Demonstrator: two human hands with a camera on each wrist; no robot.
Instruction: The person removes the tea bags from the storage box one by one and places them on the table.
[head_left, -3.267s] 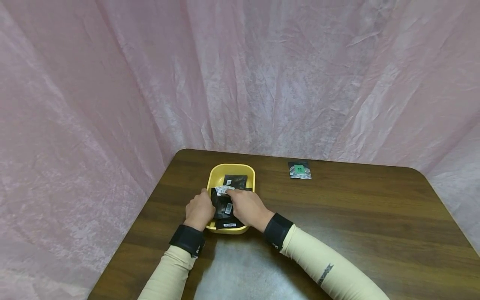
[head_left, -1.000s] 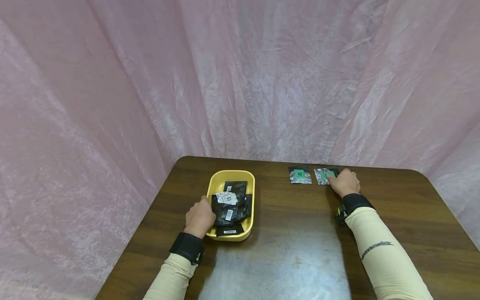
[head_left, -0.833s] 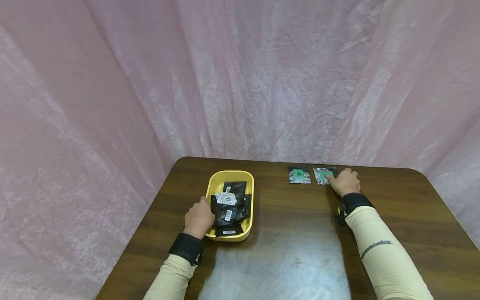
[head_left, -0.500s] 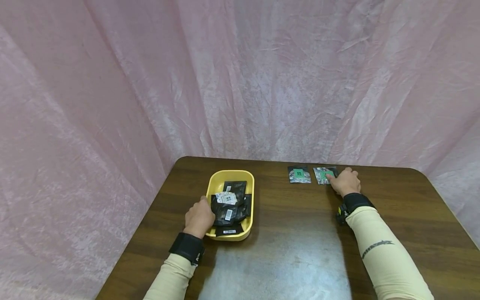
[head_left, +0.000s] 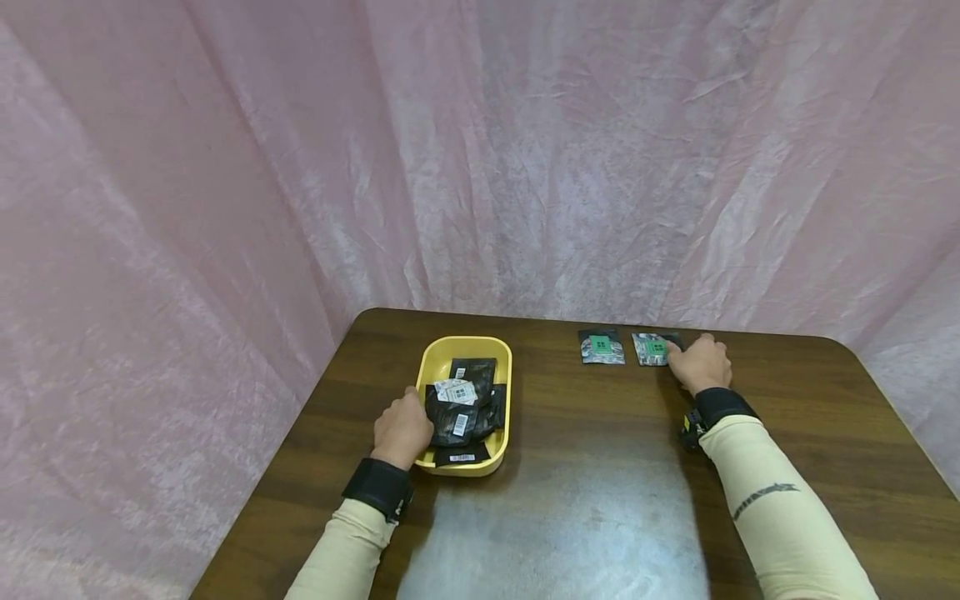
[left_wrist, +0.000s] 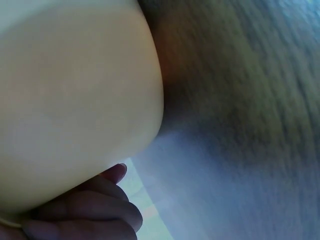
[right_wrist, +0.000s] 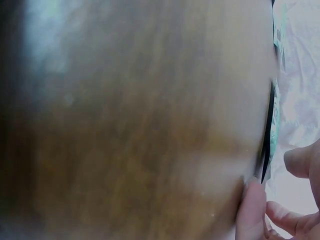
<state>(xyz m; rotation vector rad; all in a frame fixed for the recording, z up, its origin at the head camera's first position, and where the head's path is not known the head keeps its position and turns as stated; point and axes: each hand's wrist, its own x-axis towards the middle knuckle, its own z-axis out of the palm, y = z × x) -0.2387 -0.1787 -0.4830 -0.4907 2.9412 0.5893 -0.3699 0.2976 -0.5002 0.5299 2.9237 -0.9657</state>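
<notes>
Head view shows the yellow tray [head_left: 501, 392] as the landmark on the dark wooden bench [head_left: 600, 433]; the left hand [head_left: 402, 428] holds its near left rim, fingers curled against the wall, steadying it over the black packets [head_left: 459, 408] heaped inside. Far right of the tray, the right hand [head_left: 699, 363] rests on a second green-labelled packet [head_left: 651, 348], fingertips on it, just beside the first packet [head_left: 601, 347]. Laying packets in a row looks like the step in hand; next would call for lifting off and returning to the tray. Left wrist view shows curled fingers [left_wrist: 95, 210] against the tray wall [left_wrist: 75, 100]. Right wrist view shows fingers [right_wrist: 255, 210] loosely bent at the packet edge [right_wrist: 269, 145], hold uncertain.
</notes>
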